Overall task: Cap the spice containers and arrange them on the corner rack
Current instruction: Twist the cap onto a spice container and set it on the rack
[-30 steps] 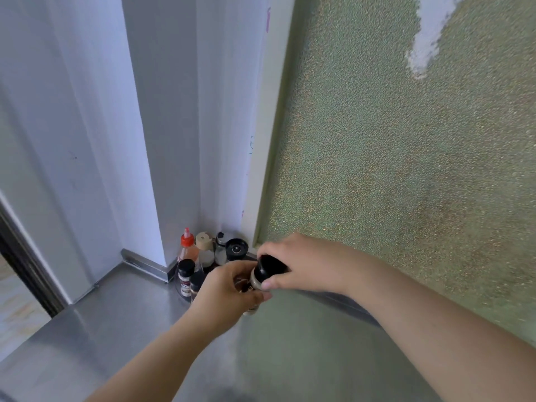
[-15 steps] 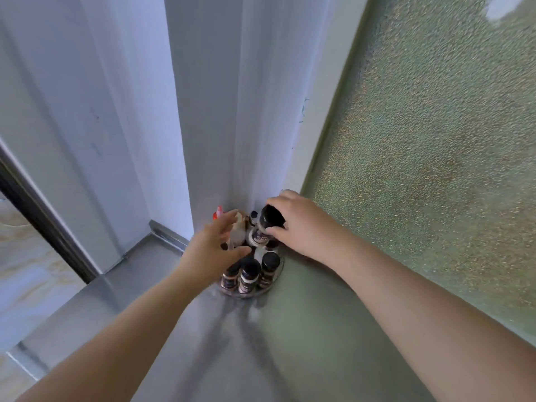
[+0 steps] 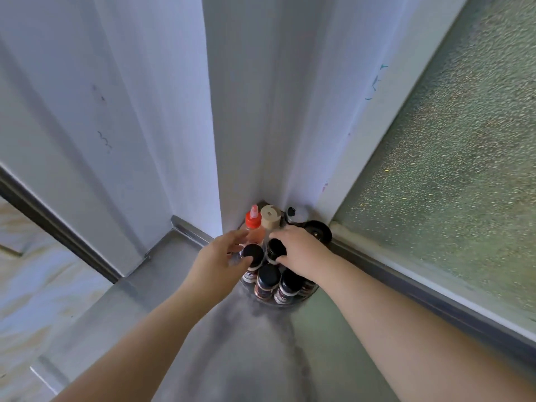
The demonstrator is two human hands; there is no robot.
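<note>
A round corner rack (image 3: 290,302) sits on the steel counter where the white walls meet. It holds several black-capped spice jars, two of them at the front (image 3: 268,277) (image 3: 290,282). My right hand (image 3: 301,255) grips one black-capped jar (image 3: 275,248) by its top, over the middle of the rack. My left hand (image 3: 219,258) curls around a neighbouring black-capped jar (image 3: 251,252), thumb in front and fingers behind. Behind them stand a red-capped bottle (image 3: 253,222) and a beige-capped bottle (image 3: 270,216).
A small bottle with a black-and-white top (image 3: 292,211) and a black round lid (image 3: 319,232) are at the back right of the rack. Frosted green glass (image 3: 449,169) runs along the right. The counter edge (image 3: 43,369) drops off at the left.
Both hands have carried the black-capped jar to the corner and lowered it among the jars in the rack. My view has moved closer to the corner.
</note>
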